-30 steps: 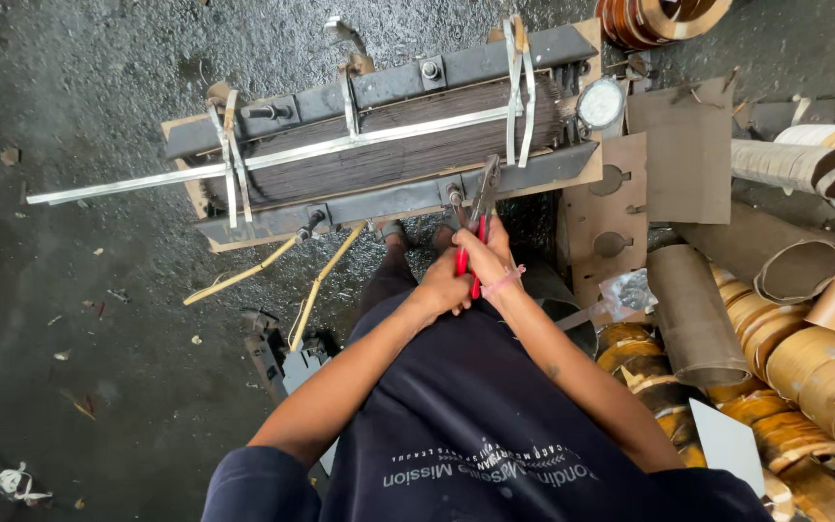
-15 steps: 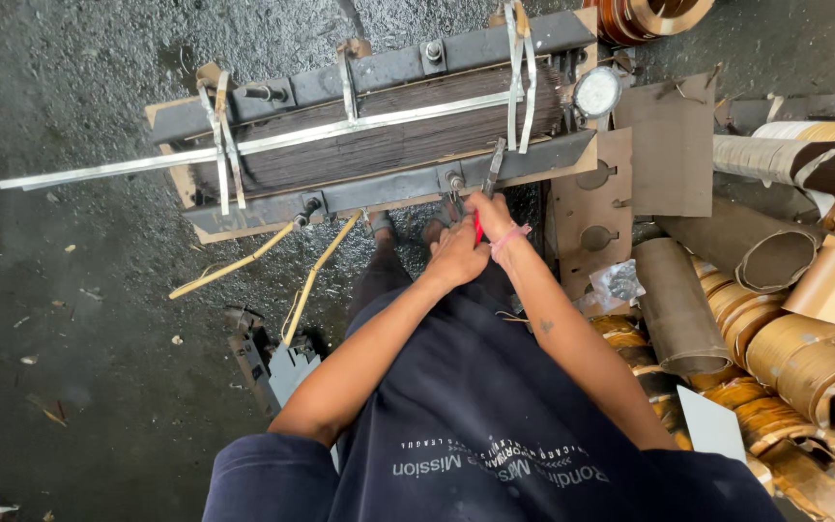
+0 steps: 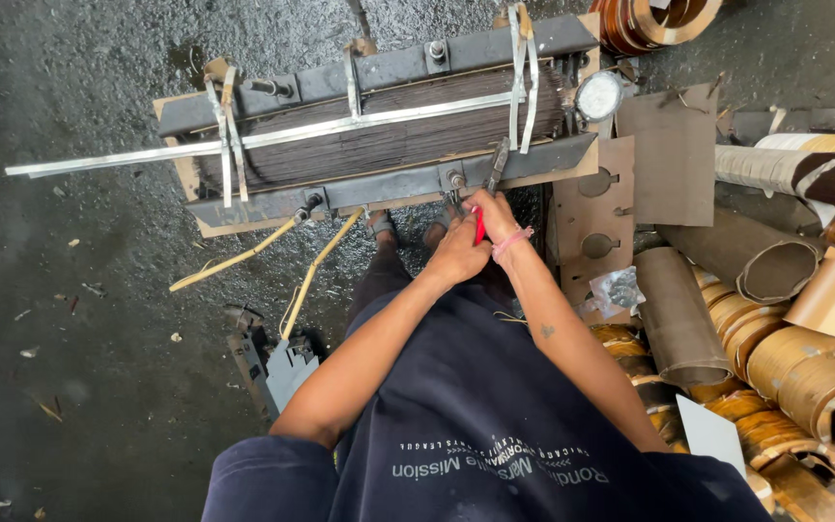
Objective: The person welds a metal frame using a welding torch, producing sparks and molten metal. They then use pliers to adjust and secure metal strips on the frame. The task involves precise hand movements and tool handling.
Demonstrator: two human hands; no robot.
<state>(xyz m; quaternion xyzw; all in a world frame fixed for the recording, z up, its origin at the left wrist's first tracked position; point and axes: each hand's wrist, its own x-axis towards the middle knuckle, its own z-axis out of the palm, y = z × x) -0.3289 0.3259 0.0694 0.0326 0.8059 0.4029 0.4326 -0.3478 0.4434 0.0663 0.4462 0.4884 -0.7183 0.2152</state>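
A laminated transformer core (image 3: 379,145), clamped between dark steel bars and bound with metal straps, lies on the floor in front of me. Both hands meet at its near clamp bar (image 3: 388,188), next to a bolt (image 3: 454,180). My right hand (image 3: 497,217), with a pink band at the wrist, grips red-handled pliers (image 3: 479,228). Their dark head (image 3: 499,162) reaches up onto the bar by a strap. My left hand (image 3: 456,257) is closed around the same handles from below.
A long flat metal strip (image 3: 99,161) sticks out to the left of the core. Yellow leads (image 3: 244,256) trail on the dark floor. Cardboard pieces (image 3: 674,155), brown paper rolls and copper coils (image 3: 785,358) are piled on the right. A round gauge (image 3: 599,95) sits at the core's right end.
My two hands have moved the pliers forward, from just below the near clamp bar up onto it. The view has shifted slightly.
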